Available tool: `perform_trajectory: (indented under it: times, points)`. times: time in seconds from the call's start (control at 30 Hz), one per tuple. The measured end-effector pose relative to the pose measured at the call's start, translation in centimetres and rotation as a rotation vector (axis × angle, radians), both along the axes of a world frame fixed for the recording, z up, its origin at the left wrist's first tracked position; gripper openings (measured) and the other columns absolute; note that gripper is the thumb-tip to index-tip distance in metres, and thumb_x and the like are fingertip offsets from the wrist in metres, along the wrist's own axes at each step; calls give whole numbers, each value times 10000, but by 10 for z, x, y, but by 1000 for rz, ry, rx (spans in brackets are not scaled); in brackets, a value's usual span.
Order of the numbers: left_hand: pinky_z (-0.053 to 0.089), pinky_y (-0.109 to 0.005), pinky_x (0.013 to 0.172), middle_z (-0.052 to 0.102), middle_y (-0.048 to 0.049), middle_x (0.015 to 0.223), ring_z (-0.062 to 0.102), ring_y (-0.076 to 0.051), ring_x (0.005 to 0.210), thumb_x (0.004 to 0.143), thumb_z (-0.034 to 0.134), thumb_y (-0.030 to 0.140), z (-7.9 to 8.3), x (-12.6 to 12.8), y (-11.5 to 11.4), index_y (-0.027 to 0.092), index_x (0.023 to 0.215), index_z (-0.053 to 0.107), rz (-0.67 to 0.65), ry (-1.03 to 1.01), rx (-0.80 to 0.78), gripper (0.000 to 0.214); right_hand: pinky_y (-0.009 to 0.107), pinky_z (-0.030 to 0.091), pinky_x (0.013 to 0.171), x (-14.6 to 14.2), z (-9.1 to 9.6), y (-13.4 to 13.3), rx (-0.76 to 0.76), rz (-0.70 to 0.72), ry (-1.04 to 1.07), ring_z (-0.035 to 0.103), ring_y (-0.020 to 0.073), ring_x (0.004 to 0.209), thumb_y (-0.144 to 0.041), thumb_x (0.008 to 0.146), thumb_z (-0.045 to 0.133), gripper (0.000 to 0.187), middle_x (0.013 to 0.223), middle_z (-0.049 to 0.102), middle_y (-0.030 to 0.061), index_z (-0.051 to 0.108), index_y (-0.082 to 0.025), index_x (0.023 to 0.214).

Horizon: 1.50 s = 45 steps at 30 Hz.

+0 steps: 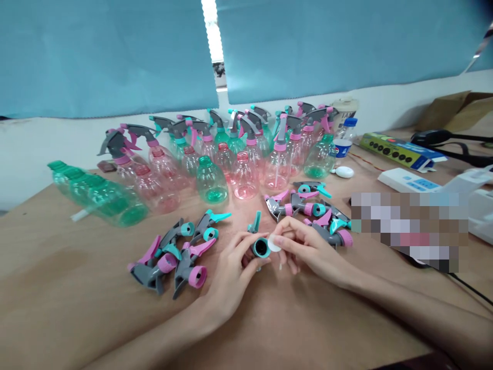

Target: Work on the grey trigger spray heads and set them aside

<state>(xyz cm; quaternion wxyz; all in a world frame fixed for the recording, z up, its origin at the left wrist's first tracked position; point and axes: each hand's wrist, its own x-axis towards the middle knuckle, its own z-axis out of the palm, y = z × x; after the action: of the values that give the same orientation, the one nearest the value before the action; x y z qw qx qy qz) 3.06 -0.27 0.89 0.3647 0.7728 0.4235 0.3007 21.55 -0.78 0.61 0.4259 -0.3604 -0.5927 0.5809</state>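
My left hand (pixel 236 264) is closed around a spray trigger head whose teal collar (pixel 261 247) faces me, its dark opening visible. Between the thumb and fingers of my right hand (pixel 302 244) is a small white disc (pixel 275 243), held right beside that collar. Loose pink and grey trigger heads (pixel 190 270) lie to the left of my hands, mixed with teal ones (pixel 206 226). Another group of trigger heads (pixel 304 203) lies beyond and to the right of my right hand. My fingers cover most of the held head's body.
Green bottles (pixel 211 182) and pink bottles (pixel 246 177) stand at the back, several with sprayers fitted. Green bottles (pixel 96 192) lie at left. A Pepsi bottle (pixel 342 141), a green-yellow box (pixel 400 150), a power strip (pixel 408 182) and a cardboard box (pixel 450 110) are at right.
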Motion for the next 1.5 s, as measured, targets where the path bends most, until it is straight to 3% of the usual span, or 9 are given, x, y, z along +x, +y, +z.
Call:
perform_trajectory:
  times: [0.2,0.33,0.57,0.7,0.93,1.0,1.1,1.2,1.5]
  points:
    - [433,-232,657,561,1,964,514,-122,726,816,579,77,2,3,-1,220,1011,642,-76,-51,-59,250,176,402,445,-8,-5,-5,36,-18,-41,510,70,447,-364,910,526,187,536,527,-75,535,-178,895]
    - [421,-224,658,552,7,936,518,-126,746,810,597,87,4,4,-1,202,935,639,-83,-66,-90,175,168,346,399,-9,-7,-3,41,-36,-108,481,59,396,-385,890,553,209,524,526,-75,572,-178,887]
    - [414,-217,670,566,20,959,524,-116,748,818,615,96,2,2,0,245,1043,644,-78,-59,-100,271,189,354,451,-5,-7,-3,176,-84,-265,506,77,463,-344,892,554,169,539,546,-62,620,-192,926]
    - [421,-222,668,577,21,974,533,-114,743,812,646,138,0,1,0,263,1094,630,-48,-50,-76,309,196,393,481,-6,-7,-5,217,-78,-291,548,92,513,-299,895,546,172,574,556,-62,557,-199,1035]
    - [424,-238,637,612,39,894,527,-114,679,778,659,119,-5,-1,-2,259,1129,566,85,-45,-106,390,194,380,425,2,-2,-4,323,-420,-159,480,95,496,-305,884,551,178,617,454,-77,440,-236,1005]
    - [412,-240,619,610,44,842,520,-119,667,774,664,136,-7,-2,-2,245,1058,573,128,-53,-96,318,209,394,465,5,-3,-3,411,-404,-220,478,95,518,-272,888,543,118,637,472,-63,466,-226,964]
    - [391,-240,591,594,41,793,500,-123,649,778,673,185,-8,-2,-2,229,960,594,134,-42,-57,203,225,393,522,5,-6,-3,617,-271,-389,492,98,576,-213,871,560,38,685,526,-29,527,-199,880]
    - [375,-236,564,570,44,757,469,-116,609,782,674,206,-6,-2,-2,231,961,602,134,-26,-30,194,239,401,581,2,-9,-5,767,-201,-514,517,122,684,-188,844,582,33,773,561,7,553,-183,859]
    - [389,-228,580,601,34,858,491,-109,632,771,674,142,0,-1,-4,231,951,618,112,15,16,210,236,389,586,-1,-10,-6,671,-242,-597,528,130,731,-151,804,581,100,835,571,14,565,-184,898]
